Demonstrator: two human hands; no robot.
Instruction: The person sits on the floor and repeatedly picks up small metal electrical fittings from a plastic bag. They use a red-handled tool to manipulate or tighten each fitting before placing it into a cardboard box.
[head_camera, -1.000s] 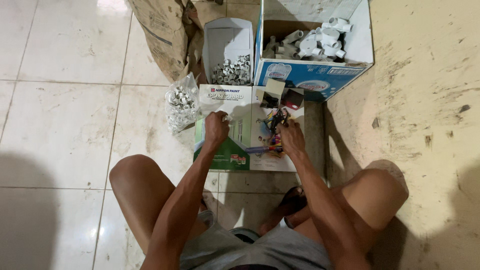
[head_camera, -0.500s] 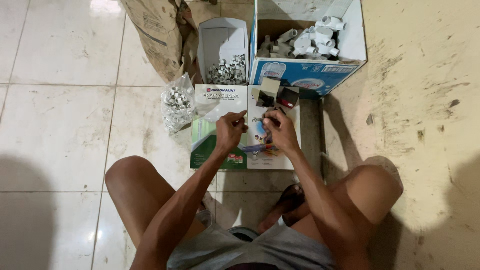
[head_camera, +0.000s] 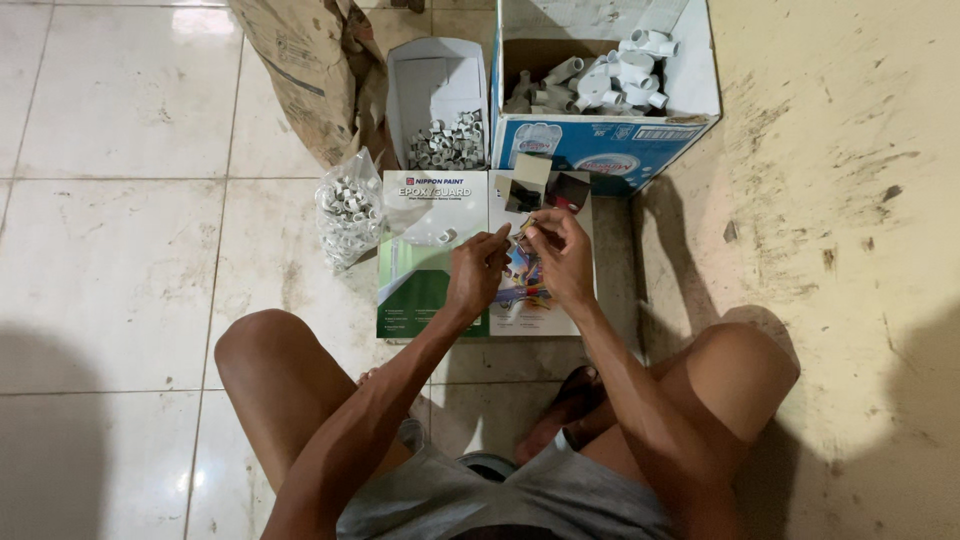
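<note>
Pinched between both hands' fingertips is a small part (head_camera: 522, 232), too small to identify, perhaps a metal fitting. Left hand (head_camera: 477, 272) and right hand (head_camera: 560, 255) meet above a flattened printed carton (head_camera: 420, 290) on the floor. Farther off sit a white box of fittings (head_camera: 440, 100) and a blue box of pipe pieces (head_camera: 600, 150); a clear bag (head_camera: 347, 205) lies left.

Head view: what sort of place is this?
Probably an informal floor workspace in a home or small workshop. The person sits on a tiled floor, with a cardboard box of white pipe fittings and a bag of small fittings nearby.
</note>
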